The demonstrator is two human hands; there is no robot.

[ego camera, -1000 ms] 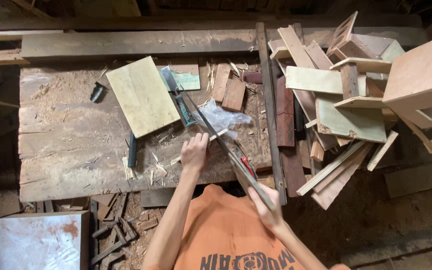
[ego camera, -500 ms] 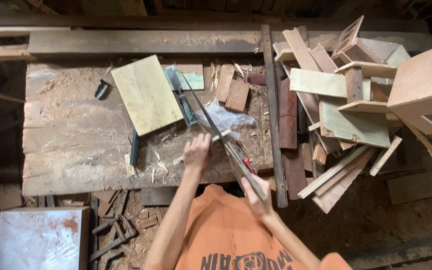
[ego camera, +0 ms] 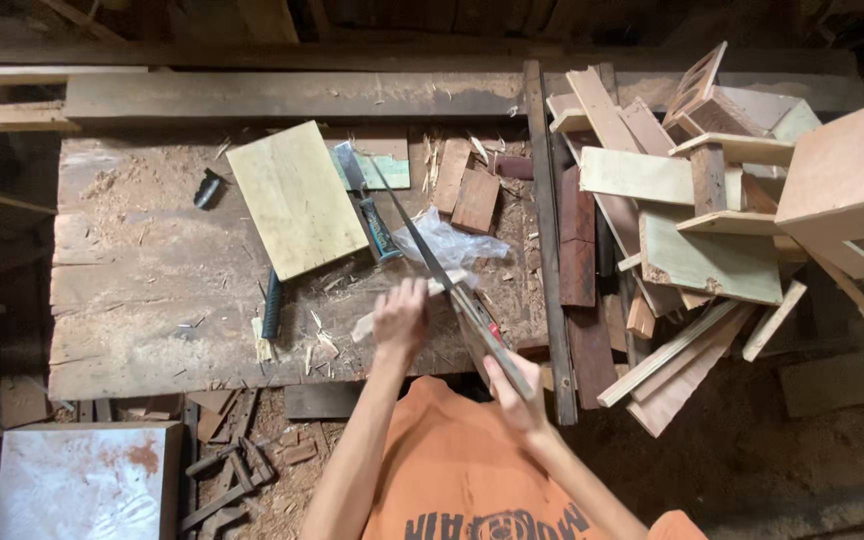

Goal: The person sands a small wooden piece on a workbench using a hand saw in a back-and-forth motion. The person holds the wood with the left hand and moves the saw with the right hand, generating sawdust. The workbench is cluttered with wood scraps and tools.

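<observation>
My right hand [ego camera: 517, 395] grips the handle of a hand saw [ego camera: 422, 245] at the near edge of the wooden workbench [ego camera: 142, 300]. Its long thin blade runs up and to the left across the bench. Just left of the blade, my left hand [ego camera: 400, 318] presses down on a small pale strip of wood [ego camera: 364, 325], fingers together. Whether the blade touches the strip is hidden by my hand.
A pale board [ego camera: 295, 197], a teal-handled chisel [ego camera: 377, 225], a crumpled plastic bag [ego camera: 452, 245] and a dark-handled tool [ego camera: 271, 303] lie on the bench among shavings. A long batten [ego camera: 547, 240] borders a heap of wood offcuts [ego camera: 692, 220] at right. A white panel [ego camera: 82, 480] sits bottom left.
My right hand and the saw have shifted slightly back and forth along the blade's line. My left hand stays on the wood strip, a little nearer to me.
</observation>
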